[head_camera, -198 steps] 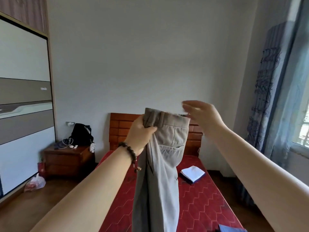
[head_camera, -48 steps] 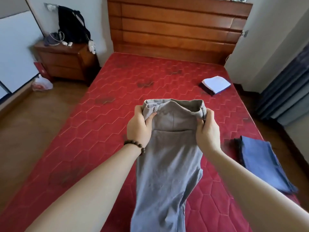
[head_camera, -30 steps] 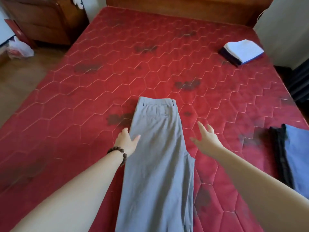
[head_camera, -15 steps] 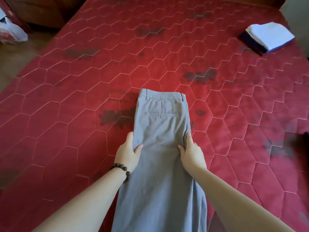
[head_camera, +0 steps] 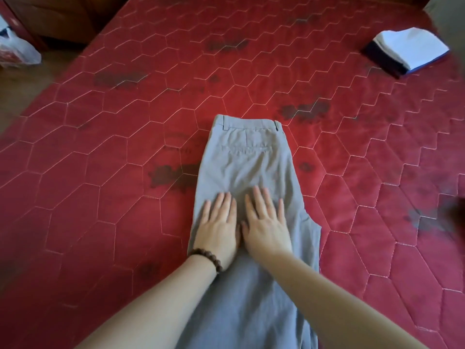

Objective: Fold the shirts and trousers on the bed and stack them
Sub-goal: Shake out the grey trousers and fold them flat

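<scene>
While the grey trousers lie lengthwise on the red bed, waistband farthest away, the left hand and right hand press flat on them side by side, fingers straight. Folded white and dark clothes sit far right.

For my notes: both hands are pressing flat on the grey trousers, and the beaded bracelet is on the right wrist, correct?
Not quite: the head view shows the beaded bracelet on the left wrist. Both the left hand and right hand do press flat on the grey trousers.
</scene>
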`<state>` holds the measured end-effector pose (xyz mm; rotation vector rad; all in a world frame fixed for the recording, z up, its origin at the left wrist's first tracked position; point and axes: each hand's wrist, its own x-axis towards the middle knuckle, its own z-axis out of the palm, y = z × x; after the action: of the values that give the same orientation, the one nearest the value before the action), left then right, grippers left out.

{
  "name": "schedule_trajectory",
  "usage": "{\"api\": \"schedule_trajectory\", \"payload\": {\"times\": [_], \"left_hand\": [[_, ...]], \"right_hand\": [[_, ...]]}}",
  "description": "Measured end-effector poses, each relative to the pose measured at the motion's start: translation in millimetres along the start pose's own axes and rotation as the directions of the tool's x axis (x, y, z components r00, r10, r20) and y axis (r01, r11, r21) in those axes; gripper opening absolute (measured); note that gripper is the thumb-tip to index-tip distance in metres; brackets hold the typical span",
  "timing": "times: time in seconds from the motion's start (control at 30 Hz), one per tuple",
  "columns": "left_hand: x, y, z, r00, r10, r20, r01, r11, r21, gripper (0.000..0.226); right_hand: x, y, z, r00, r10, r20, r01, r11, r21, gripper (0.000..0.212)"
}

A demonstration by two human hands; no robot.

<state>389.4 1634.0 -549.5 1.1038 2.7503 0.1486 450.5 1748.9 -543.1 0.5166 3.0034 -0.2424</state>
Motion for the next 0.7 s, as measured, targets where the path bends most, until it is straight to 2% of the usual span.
{"api": "schedule_trajectory", "payload": {"times": [0.07, 0.2, 0.47, 0.7], "left_hand": [[-26.3, 12.0, 7.6, 0.998, -0.009, 0.057, 0.007, 0.999, 0.048, 0.064], [-82.7, 22.6, 18.9, 0.999, -0.047, -0.014, 0.047, 0.999, 0.021, 0.057], [-220.9, 44.8, 39.9, 0.998, -0.031, 0.053, 0.031, 0.999, -0.01, 0.056], [-345.3, 62.6, 51.9, 0.997, 0.009, 0.083, -0.007, 1.0, -0.027, 0.056]], "right_hand": [[-25.0, -12.9, 17.0, 1.0, 0.004, 0.03, -0.004, 1.0, 0.026, 0.056], [-86.1, -24.0, 35.5, 0.995, 0.095, 0.0, -0.095, 0.993, 0.076, 0.054], [-225.7, -58.8, 40.8, 0.984, 0.143, 0.11, -0.152, 0.986, 0.074, 0.058], [-346.0, -93.3, 50.5, 0.977, 0.185, 0.106, -0.193, 0.979, 0.064, 0.053]]}}
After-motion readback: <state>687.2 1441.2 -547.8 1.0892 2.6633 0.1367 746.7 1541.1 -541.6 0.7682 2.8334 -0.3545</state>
